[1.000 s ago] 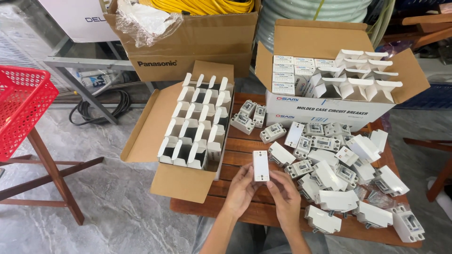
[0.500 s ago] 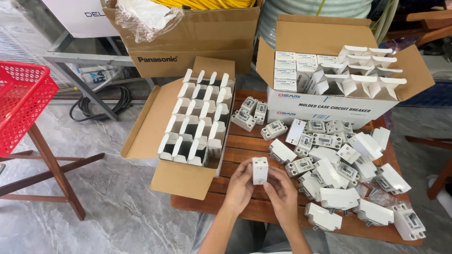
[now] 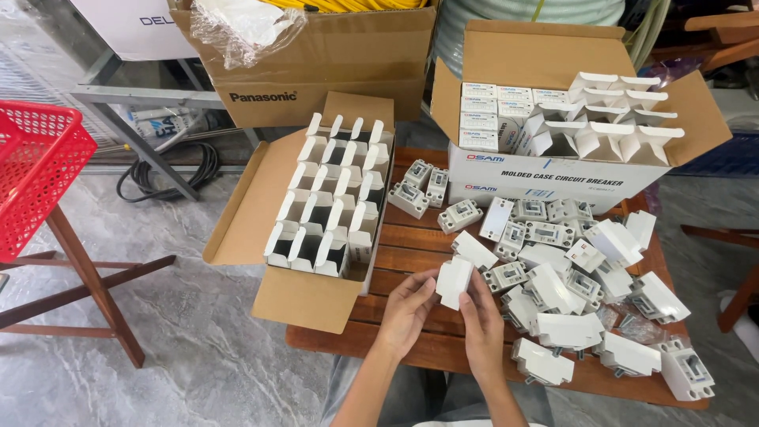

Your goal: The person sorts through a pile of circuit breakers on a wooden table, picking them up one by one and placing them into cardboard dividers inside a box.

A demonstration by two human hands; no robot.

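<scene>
Over wooden table (image 3: 411,237) | both hands, left (image 3: 407,307), right (image 3: 482,320), pinch small white carton (image 3: 455,281)

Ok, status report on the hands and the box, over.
Both hands on small white box, left hand, right hand. Held above table. Breaker pile alongside, nothing blocking.

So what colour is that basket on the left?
Red. The basket has a mesh pattern of small holes, seen in the head view.
</scene>
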